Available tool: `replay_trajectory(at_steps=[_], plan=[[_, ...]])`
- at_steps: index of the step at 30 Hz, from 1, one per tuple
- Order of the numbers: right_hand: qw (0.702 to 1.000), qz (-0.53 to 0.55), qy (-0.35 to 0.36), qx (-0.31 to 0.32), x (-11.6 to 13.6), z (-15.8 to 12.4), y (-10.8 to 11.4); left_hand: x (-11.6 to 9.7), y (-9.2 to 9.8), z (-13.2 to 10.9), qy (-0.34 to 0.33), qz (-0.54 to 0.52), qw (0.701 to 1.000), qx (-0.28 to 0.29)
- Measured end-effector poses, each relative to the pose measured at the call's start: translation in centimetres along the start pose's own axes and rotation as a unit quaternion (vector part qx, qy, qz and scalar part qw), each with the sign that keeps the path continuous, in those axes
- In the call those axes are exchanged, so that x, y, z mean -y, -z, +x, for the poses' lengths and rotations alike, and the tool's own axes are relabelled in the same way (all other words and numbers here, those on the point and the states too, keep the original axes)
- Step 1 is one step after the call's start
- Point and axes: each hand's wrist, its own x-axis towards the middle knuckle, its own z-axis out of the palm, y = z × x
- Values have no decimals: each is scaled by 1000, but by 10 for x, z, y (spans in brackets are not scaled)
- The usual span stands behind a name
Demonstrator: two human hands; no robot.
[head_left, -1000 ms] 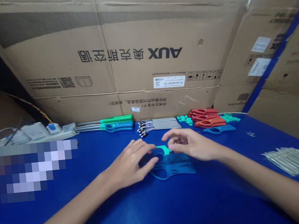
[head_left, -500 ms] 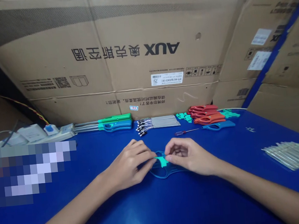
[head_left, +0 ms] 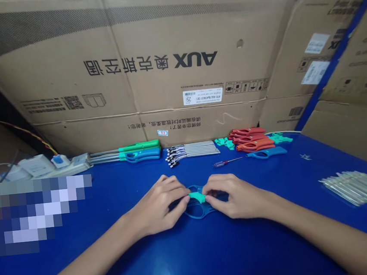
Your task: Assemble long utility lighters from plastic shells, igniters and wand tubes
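Between my two hands is a small mint-green plastic piece [head_left: 197, 197]. My left hand [head_left: 164, 204] pinches its left end between thumb and fingertips. At the right end, the thumb and bent fingers of my right hand [head_left: 233, 195] are closed on it too. Directly beneath lies a blue plastic lighter handle shell [head_left: 197, 214] on the table, its looped opening showing. Fingers of both hands cover parts of this shell, so I cannot tell whether they touch it.
Lighters with metal rods [head_left: 141, 152] lie at the back left near a power strip [head_left: 75, 163]. Metal tubes with wires [head_left: 197, 149], a screwdriver [head_left: 227, 162], red handle shells [head_left: 248, 139] and another blue shell [head_left: 266, 153] line the back. Bagged rods [head_left: 357, 188] lie right.
The mint-green piece has been turned and now lies more level between my fingertips. My right hand has shifted slightly, its fingers closer together. The camera view has moved a little.
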Motion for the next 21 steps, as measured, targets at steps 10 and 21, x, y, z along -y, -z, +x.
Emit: replay_trajectory(at_steps=[10, 21], plan=[[997, -38, 5, 66, -3, -2, 7, -2, 5, -1, 31, -8, 998, 57], [995, -60, 10, 73, -2, -2, 7, -1, 2, 0, 29, 3, 997, 67]])
